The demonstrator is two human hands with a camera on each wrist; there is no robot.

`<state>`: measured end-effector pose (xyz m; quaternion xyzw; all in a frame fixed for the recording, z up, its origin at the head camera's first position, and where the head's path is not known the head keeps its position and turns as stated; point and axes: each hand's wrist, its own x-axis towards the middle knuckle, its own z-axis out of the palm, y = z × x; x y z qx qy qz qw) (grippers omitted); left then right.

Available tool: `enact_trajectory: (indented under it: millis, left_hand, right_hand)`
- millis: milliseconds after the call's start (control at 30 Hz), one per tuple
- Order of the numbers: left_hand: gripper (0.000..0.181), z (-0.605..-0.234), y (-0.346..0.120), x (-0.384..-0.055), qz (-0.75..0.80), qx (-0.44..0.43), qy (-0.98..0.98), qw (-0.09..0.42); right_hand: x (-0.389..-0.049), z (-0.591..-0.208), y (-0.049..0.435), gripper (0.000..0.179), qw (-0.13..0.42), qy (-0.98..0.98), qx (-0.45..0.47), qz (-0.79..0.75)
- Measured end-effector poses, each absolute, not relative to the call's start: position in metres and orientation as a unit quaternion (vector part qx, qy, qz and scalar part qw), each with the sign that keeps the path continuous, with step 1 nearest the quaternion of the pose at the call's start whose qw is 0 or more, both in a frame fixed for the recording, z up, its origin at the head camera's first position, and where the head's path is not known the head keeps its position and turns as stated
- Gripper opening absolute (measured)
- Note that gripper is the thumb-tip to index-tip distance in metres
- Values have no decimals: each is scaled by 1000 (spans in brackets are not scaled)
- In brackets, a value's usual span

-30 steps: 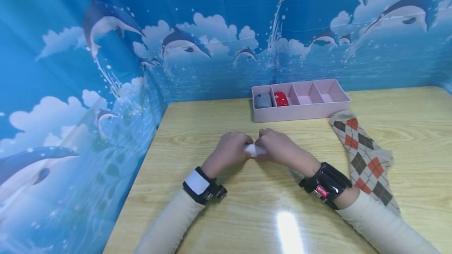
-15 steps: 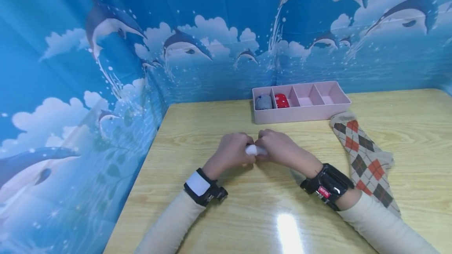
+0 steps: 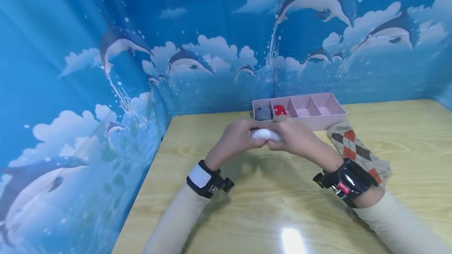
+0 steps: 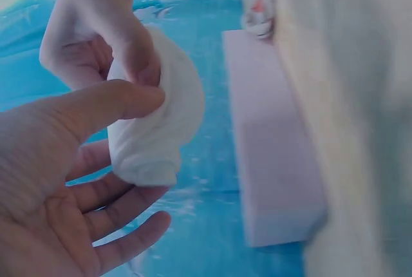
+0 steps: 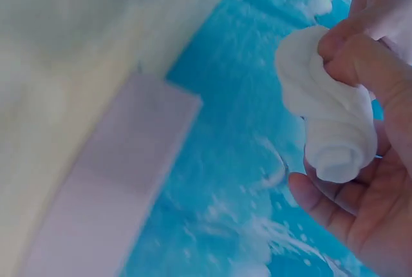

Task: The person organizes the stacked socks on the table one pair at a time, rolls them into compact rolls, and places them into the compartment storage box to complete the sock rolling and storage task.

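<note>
Through my feed, both the left hand (image 3: 240, 134) and the right hand (image 3: 294, 138) pinch one white roll (image 3: 264, 134) above the table (image 3: 254, 214).
My wrist views show the thumbs close together on it; from there I see the sock (image 3: 359, 149) at three o'clock, partly behind the right forearm, the pink box (image 3: 319, 123) at two, grey roll (image 3: 263, 113) in its leftmost compartment, red roll (image 3: 280, 110) in the next, and the dolphin backdrop (image 3: 219, 85) at twelve.

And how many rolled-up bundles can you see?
3: a white bundle held by the left hand and right hand, a gray bundle in the leftmost compartment of the pink box, and a red bundle in the next one. Box walls could hide more.
</note>
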<state>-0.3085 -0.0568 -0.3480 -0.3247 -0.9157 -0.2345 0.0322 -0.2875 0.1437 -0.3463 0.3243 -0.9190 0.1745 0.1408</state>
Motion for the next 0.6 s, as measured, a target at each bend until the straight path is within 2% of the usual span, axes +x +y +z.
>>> enact_trajectory:
  millis: [167,300,433,600]
  left_hand:
    - [31,-322,-44,-333,-317,-317,-894,11]
    - [29,-315,-34,-354,-349,-239,-906,6]
    - [18,-326,-22,-377,-303,-155,-940,25]
    - [37,-350,-8,-401,-221,-72,-972,24]
  right_hand:
    - [-299,-307,168,20,123,-942,271,156]
    - [-317,-283,187,27,108,-965,208,120]
    - [-343,-277,205,23,95,-978,160,94]
    - [-372,-294,223,25,66,-987,130,71]
